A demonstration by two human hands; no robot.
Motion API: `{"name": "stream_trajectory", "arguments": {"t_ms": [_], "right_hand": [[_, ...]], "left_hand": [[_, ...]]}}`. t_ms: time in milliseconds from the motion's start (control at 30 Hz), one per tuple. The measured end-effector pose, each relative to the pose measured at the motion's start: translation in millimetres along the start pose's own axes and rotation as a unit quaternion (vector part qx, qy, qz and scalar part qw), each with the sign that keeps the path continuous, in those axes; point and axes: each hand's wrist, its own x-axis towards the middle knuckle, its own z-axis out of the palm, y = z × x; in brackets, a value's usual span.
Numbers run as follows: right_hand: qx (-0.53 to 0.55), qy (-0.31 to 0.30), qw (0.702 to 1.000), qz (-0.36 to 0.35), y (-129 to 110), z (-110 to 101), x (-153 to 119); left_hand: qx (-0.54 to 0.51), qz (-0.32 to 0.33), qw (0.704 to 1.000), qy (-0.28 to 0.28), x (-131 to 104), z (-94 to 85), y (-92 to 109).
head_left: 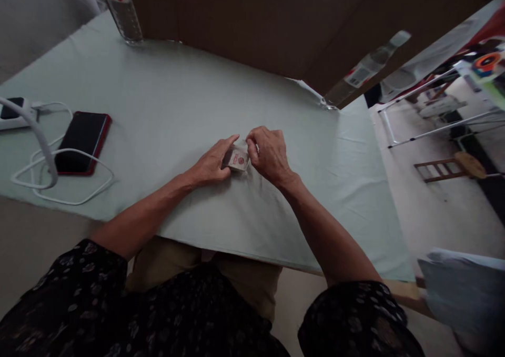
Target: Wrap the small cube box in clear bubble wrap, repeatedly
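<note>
A small flat box [238,159] with a pale face and a round red emblem rests at the middle of the green cloth. My left hand [213,162] grips its left side, thumb on the near edge and fingers along the far one. At the box's upper right corner my right hand [269,152] is closed, with thumb and forefinger pressed together. Something thin and clear seems to show by those fingertips, but it is too small to make out.
On the left lie a black phone in a red case [82,142], a looped white cable [73,203] and a white power strip [16,116]. Clear bottles [127,17] [369,67] stand before a large brown board [244,20]. A drying rack [424,86] is off to the right.
</note>
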Motion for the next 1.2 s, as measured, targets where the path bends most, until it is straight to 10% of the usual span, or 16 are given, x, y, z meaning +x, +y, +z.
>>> {"name": "stream_trajectory", "arguments": {"t_ms": [533,733,933,1200], "right_hand": [[0.038,0.062,0.993,0.088,64,32,71],[0.219,0.142,0.949,0.174,41,15,26],[0.214,-0.015,0.952,0.218,-20,13,-24],[0.353,0.078,0.887,0.287,4,30,-38]], "left_hand": [[-0.276,-0.147,0.949,0.045,5,-2.3,-1],[-0.33,-0.228,0.914,0.064,8,-4.3,6],[-0.377,-0.213,0.899,0.062,6,-3.3,7],[-0.336,-0.218,0.905,0.144,5,-5.3,9]]}}
